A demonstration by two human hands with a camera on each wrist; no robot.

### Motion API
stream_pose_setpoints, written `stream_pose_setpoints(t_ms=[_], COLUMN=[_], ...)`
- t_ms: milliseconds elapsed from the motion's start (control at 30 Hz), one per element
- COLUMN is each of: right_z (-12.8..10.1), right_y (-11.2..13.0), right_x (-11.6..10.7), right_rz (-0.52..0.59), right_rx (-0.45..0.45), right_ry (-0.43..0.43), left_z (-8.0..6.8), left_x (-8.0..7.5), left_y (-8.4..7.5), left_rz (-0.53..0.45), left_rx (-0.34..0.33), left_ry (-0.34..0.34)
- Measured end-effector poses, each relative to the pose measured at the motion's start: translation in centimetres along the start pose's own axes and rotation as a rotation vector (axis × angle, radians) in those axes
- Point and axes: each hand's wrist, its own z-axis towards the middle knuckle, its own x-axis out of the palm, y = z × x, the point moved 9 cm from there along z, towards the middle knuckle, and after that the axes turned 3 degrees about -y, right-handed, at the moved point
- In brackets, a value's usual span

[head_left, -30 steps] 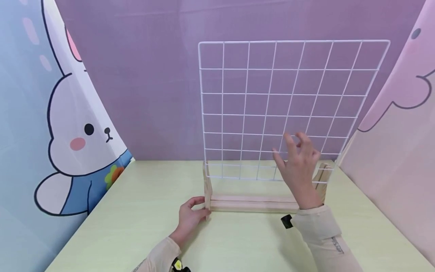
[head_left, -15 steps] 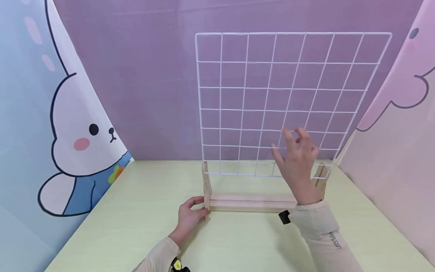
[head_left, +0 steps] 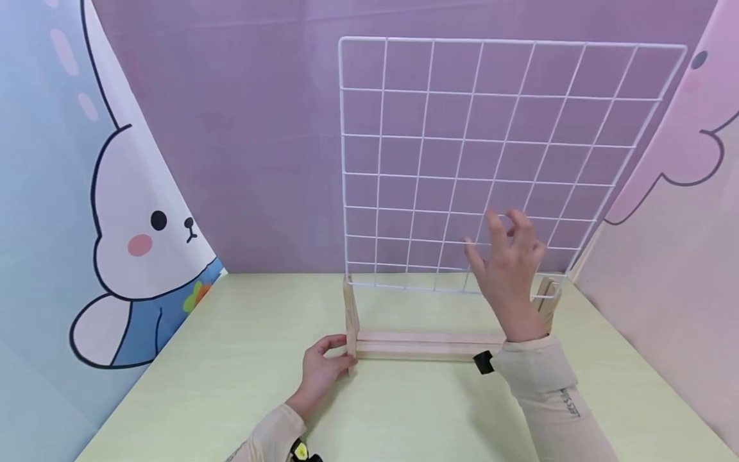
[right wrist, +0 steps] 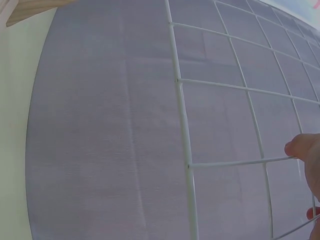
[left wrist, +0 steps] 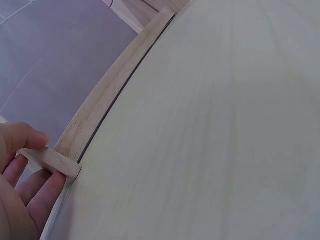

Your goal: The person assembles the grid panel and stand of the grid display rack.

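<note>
In the head view, a white wire grid panel [head_left: 413,210] stands upright above a light wooden stand [head_left: 427,348]. My right hand [head_left: 510,276] holds the panel low and right of its middle, fingers bent at the wires. The right wrist view shows a fingertip on one wire of the panel [right wrist: 227,164]. My left hand [head_left: 323,369] grips the stand's left end piece by its near end. In the left wrist view, the thumb and fingers pinch that wooden end [left wrist: 62,165] from both sides. Part of the stand's right end piece is hidden behind my right hand.
The stand rests on a pale yellow table [head_left: 231,327]. Behind rises a purple backdrop [head_left: 260,160]. Cartoon-printed cloth, with a white rabbit [head_left: 124,231] on the left and a pink figure [head_left: 687,147] on the right, closes off the sides.
My right hand has raised the grid panel, and its lower edge is now higher near the tops of the stand's end pieces. My left hand keeps its grip in place.
</note>
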Motion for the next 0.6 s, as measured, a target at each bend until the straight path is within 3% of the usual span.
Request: stream_pose_setpoints(t_ms=[600], right_z=[0.83], right_y=[-0.16], right_x=[0.27], right_rz=[-0.004], right_rx=[-0.020], right_ry=[-0.032], left_z=[-0.05], left_x=[-0.18], left_y=[0.05], left_rz=[-0.010], left_rx=[0.002], left_ry=[-0.002])
